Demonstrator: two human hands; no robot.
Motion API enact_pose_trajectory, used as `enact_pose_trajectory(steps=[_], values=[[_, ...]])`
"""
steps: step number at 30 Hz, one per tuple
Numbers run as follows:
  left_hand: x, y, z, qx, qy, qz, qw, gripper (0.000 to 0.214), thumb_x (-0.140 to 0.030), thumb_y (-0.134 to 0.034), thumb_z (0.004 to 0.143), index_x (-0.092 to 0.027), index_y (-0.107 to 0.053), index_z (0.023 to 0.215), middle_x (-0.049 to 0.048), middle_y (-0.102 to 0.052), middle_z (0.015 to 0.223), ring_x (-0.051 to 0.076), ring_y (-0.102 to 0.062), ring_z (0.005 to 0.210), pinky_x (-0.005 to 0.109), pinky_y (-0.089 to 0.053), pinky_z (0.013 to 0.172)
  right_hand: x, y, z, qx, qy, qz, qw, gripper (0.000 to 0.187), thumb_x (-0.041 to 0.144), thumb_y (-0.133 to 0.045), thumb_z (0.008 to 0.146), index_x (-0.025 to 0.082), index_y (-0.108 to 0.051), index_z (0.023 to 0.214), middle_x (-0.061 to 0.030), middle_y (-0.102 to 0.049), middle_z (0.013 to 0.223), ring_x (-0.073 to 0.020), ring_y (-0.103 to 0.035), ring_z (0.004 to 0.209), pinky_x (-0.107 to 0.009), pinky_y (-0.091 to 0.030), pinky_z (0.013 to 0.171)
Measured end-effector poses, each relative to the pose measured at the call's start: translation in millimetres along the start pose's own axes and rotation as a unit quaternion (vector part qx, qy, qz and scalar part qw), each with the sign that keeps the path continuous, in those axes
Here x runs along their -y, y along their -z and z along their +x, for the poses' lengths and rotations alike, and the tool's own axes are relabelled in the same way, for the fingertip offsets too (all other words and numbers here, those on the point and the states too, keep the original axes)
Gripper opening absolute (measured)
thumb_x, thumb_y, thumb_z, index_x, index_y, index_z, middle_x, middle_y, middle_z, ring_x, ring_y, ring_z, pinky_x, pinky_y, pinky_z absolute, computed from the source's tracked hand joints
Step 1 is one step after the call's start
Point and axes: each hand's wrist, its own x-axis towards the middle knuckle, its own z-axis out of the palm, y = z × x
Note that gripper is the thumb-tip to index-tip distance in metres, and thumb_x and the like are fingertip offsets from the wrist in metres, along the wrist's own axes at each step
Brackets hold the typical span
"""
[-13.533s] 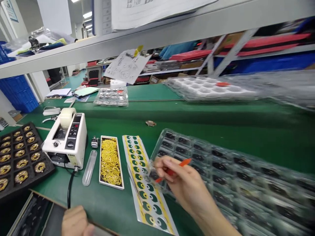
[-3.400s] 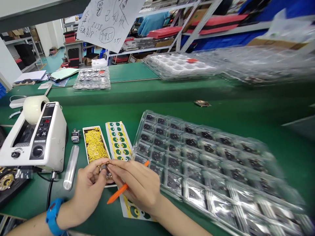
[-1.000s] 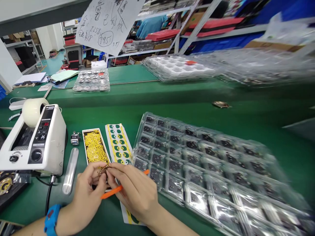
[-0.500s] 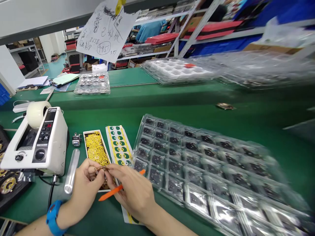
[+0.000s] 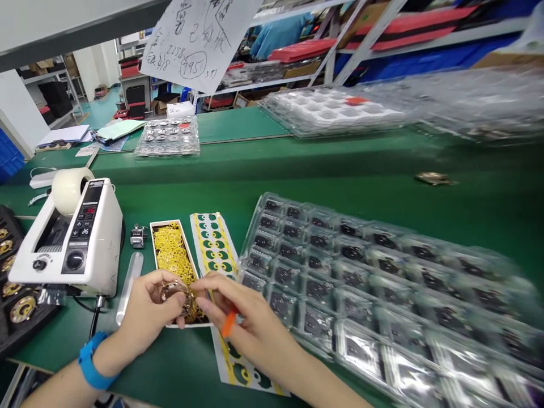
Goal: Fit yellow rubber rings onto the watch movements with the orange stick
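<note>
My left hand (image 5: pixel 148 306), with a blue band on its wrist, pinches a round metal part (image 5: pixel 173 290) between thumb and fingers. The part is ring-like and shiny. It hangs over the near half of a white box (image 5: pixel 153 249) filled with thin yellow rings (image 5: pixel 172 249). My right hand (image 5: pixel 250 320) has an orange stick (image 5: pixel 230 322) tucked among its fingers; most of its length is hidden. The right thumb and forefinger tips are close to the metal part's right side; whether they touch it I cannot tell. Beneath the right hand lies a sheet of yellow-edged stickers (image 5: pixel 212 243).
Left stands a white tape dispenser (image 5: pixel 91 243), beside a tally counter (image 5: pixel 137 237) and a clear tube (image 5: pixel 130 289). Black foam (image 5: pixel 29 326) with round parts is at far left. Clear blister trays (image 5: pixel 340 272) spread to the right. A small metal piece (image 5: pixel 434 178) lies behind.
My right fingers have drawn back slightly from the metal part, and the orange stick has turned in them. The metal part shows more of its face. The view has shifted.
</note>
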Motion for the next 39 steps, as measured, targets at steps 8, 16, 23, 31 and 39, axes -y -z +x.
enact_pose_trajectory(steps=[8, 16, 23, 31, 39], values=[[-4.3, -4.7, -0.9, -0.008, -0.027, 0.065, 0.997, 0.010, -0.018, -0.066, 0.058, -0.016, -0.056, 0.060, -0.0042, -0.050, 0.054, 0.008, -0.043, 0.049, 0.020, -0.035, 0.046, -0.3, -6.5, -5.0, 0.074, 0.003, -0.001, 0.997, 0.030, 0.023, -0.031, 0.101, 0.022, -0.041, 0.073, 0.0026, -0.051, 0.065, -0.0103, -0.046, 0.053, -0.021, -0.039, 0.048], [-3.1, 0.2, 0.9, 0.032, 0.017, 0.036, 0.999, 0.031, -0.040, -0.076, 0.064, -0.015, -0.058, 0.066, -0.0055, -0.047, 0.052, 0.005, -0.037, 0.042, 0.020, -0.030, 0.043, 2.9, 4.0, -1.5, 0.119, -0.070, 0.038, 0.990, 0.026, 0.027, -0.031, 0.102, 0.022, -0.047, 0.081, 0.0019, -0.057, 0.070, -0.0119, -0.052, 0.059, -0.022, -0.044, 0.054], [5.0, 4.6, 1.4, 0.006, -0.124, 0.165, 0.978, 0.031, -0.040, -0.065, 0.081, -0.014, -0.062, 0.064, -0.0004, -0.048, 0.063, 0.012, -0.045, 0.056, 0.023, -0.037, 0.050, -3.8, -7.4, -1.2, 0.071, -0.192, 0.184, 0.961, 0.053, 0.053, -0.029, 0.099, 0.021, -0.040, 0.057, 0.0038, -0.042, 0.047, -0.0109, -0.040, 0.046, -0.024, -0.035, 0.047], [28.8, 12.5, 3.8, -0.018, -0.447, 0.571, 0.689, 0.036, -0.013, -0.035, 0.096, -0.012, -0.066, 0.113, 0.0096, -0.061, 0.074, 0.020, -0.057, 0.066, 0.029, -0.045, 0.059, 3.6, -14.9, 2.5, 0.067, -0.349, 0.457, 0.815, 0.049, 0.062, -0.062, 0.078, 0.020, -0.044, 0.062, 0.0092, -0.028, 0.051, -0.0054, -0.013, 0.044, -0.021, -0.013, 0.040], [22.9, 30.9, -63.9, -0.190, -0.198, 0.315, 0.909, 0.031, -0.043, -0.060, 0.086, -0.017, -0.070, 0.101, 0.0056, -0.063, 0.071, 0.016, -0.056, 0.060, 0.026, -0.046, 0.055, -2.0, -3.1, -1.7, -0.006, -0.432, 0.401, 0.808, 0.053, 0.067, -0.075, 0.059, 0.018, -0.055, 0.062, 0.0059, -0.036, 0.051, -0.0084, -0.026, 0.049, -0.022, -0.035, 0.050]])
